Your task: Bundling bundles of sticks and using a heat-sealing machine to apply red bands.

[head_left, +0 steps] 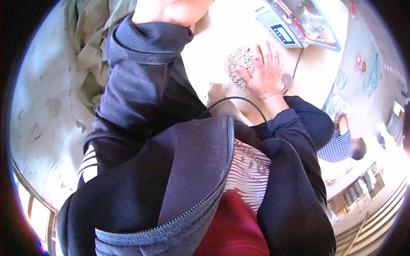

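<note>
A patch of small pale grey-beige grains [240, 64] is spread on the white tabletop [209, 51]. My right hand [264, 76] lies over the right side of the grains, palm down, with its fingers spread and nothing held. Against the right wrist is a small round greyish thing [286, 80] that I cannot make out. My left hand [173, 12] reaches to the top edge of the view. Only its wrist end shows, overexposed; its fingers are cut off, so what it touches is hidden.
Behind my right hand stands a digital scale [284, 35] with a clear, red-edged tray [307, 21] on it. A dark cable [297, 64] runs down beside it. Crumpled greenish sacks [87, 51] lie at the left. A person in a striped shirt [335, 149] is at the right, near clear plastic bags [337, 104].
</note>
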`<act>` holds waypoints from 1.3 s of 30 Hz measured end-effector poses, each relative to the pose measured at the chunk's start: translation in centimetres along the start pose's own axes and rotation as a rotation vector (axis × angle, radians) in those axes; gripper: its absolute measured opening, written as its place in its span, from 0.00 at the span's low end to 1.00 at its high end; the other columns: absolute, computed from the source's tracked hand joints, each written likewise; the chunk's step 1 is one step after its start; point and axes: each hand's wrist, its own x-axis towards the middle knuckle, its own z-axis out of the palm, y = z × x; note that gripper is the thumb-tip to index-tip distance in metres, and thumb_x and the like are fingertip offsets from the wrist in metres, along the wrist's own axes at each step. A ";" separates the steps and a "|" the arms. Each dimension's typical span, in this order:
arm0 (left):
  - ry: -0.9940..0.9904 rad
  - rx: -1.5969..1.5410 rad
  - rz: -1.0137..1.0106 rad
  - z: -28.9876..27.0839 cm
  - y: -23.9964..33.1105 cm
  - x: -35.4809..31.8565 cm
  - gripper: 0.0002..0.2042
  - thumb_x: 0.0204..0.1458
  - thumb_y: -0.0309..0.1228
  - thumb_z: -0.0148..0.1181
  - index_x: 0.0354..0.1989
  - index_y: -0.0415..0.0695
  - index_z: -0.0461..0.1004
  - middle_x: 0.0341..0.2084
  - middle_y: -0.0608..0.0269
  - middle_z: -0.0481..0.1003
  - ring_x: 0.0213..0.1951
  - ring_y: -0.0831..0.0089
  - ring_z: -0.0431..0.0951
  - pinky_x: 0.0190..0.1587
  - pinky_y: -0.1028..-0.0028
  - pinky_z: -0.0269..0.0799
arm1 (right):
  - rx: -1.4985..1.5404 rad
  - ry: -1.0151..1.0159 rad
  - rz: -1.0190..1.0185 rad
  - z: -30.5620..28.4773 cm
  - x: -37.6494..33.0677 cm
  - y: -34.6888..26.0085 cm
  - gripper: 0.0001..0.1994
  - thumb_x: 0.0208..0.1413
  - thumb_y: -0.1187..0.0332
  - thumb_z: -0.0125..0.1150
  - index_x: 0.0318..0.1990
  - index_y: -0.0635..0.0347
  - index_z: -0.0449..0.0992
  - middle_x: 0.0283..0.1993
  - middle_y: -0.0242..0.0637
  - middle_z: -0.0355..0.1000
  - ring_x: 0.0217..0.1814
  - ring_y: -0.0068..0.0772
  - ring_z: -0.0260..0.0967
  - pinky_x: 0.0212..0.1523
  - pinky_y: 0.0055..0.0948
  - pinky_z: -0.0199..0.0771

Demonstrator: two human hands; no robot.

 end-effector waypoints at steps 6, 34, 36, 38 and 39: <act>0.005 -0.034 -0.103 -0.1 -1.3 0.1 0.13 0.60 0.40 0.45 0.37 0.43 0.68 0.37 0.58 0.74 0.41 0.68 0.74 0.46 0.71 0.67 | -0.118 -0.140 0.050 -1.6 -0.1 -0.7 0.43 0.50 0.34 0.44 0.65 0.58 0.51 0.68 0.49 0.44 0.71 0.51 0.37 0.66 0.53 0.35; 0.356 0.534 -0.967 -10.3 -17.8 -0.2 0.36 0.50 0.52 0.54 0.64 0.48 0.49 0.65 0.50 0.40 0.65 0.48 0.37 0.58 0.40 0.46 | 0.773 0.136 1.103 0.1 -2.9 7.0 0.27 0.56 0.49 0.47 0.54 0.62 0.66 0.58 0.50 0.62 0.60 0.49 0.57 0.57 0.43 0.58; 0.462 0.587 -1.078 -7.6 -20.9 1.3 0.36 0.53 0.52 0.51 0.63 0.40 0.53 0.64 0.43 0.48 0.66 0.51 0.47 0.61 0.46 0.51 | 0.860 -0.087 1.308 4.6 -11.5 13.0 0.28 0.57 0.46 0.46 0.56 0.58 0.66 0.60 0.45 0.61 0.61 0.46 0.57 0.57 0.44 0.57; 0.300 0.357 -1.122 -18.9 -23.9 0.4 0.35 0.52 0.54 0.49 0.63 0.44 0.55 0.64 0.48 0.50 0.64 0.47 0.50 0.55 0.38 0.50 | 1.127 -0.272 1.392 9.4 -7.2 9.6 0.27 0.55 0.45 0.46 0.55 0.55 0.67 0.54 0.46 0.67 0.55 0.50 0.64 0.50 0.47 0.65; 0.261 0.120 -1.078 -27.8 -18.3 -1.6 0.34 0.51 0.57 0.48 0.62 0.48 0.57 0.64 0.52 0.52 0.61 0.43 0.53 0.50 0.30 0.49 | 1.667 -0.508 1.657 6.5 0.1 0.1 0.28 0.54 0.43 0.46 0.54 0.54 0.68 0.55 0.39 0.68 0.56 0.48 0.63 0.54 0.49 0.62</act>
